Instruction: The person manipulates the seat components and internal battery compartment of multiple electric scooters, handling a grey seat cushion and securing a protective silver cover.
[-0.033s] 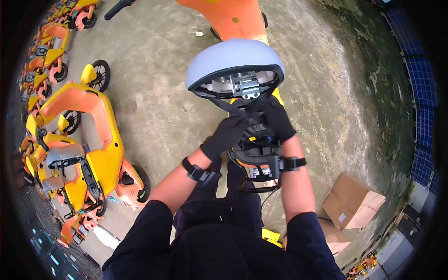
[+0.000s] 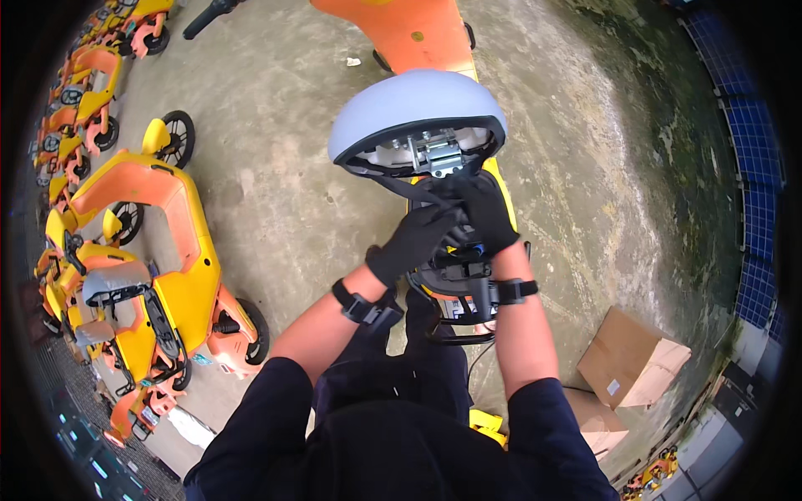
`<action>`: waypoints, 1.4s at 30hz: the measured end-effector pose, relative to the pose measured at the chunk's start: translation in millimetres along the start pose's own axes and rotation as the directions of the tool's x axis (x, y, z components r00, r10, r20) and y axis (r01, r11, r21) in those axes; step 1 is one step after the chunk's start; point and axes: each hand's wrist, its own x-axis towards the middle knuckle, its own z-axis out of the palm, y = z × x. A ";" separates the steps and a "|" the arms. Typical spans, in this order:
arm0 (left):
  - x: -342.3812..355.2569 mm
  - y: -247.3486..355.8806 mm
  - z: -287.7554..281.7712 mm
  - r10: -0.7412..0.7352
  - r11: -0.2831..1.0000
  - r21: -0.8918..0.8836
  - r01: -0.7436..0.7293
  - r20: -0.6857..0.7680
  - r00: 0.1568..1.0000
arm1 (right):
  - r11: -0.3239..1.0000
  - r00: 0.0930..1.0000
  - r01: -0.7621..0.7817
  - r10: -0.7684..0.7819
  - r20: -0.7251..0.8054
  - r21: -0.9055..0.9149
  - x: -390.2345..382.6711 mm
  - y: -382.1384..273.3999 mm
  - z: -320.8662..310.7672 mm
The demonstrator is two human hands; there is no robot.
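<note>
I count two gloved hands of my own, one left hand (image 2: pixel 415 240) and one right hand (image 2: pixel 489 213), two wrist straps (image 2: pixel 361 308), one seat (image 2: pixel 413 96), one scooter (image 2: pixel 409 37) before me and two cardboard boxes (image 2: pixel 625 359). Parked scooters (image 2: pixel 185 296) on my left overlap: at least five, exact number unclear.

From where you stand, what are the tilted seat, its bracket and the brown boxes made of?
Seat: perhaps vinyl, since it looks pale, smooth and matte.
Bracket: probably bare or plated metal, given its silvery shine.
Brown boxes: apparently matte cardboard, from their flat faces.
</note>
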 end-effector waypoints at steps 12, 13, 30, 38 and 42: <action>-11.2 17.4 24.3 0.247 0.779 0.521 -0.349 0.257 0.934 | 0.775 0.748 -0.606 0.476 0.461 0.183 40.0 -9.5 -9.6; -8.2 14.1 29.1 0.246 0.783 0.519 -0.343 0.248 0.937 | 0.856 0.780 -0.512 0.430 0.454 0.070 42.0 -15.9 -3.4; 37.0 -7.8 -34.6 0.128 0.881 -0.460 -0.113 0.001 0.992 | 0.922 0.971 -0.232 0.238 -0.017 -0.309 7.4 -5.8 24.0; 45.5 -27.0 -26.4 0.077 0.800 -0.600 0.003 0.108 0.991 | 0.764 0.763 -0.643 0.634 0.123 0.050 4.9 -12.7 4.0; 38.6 -18.8 -37.5 0.130 0.955 -0.278 -0.102 0.083 0.988 | 0.996 0.953 -0.026 0.049 0.299 -0.083 1.5 5.7 -11.7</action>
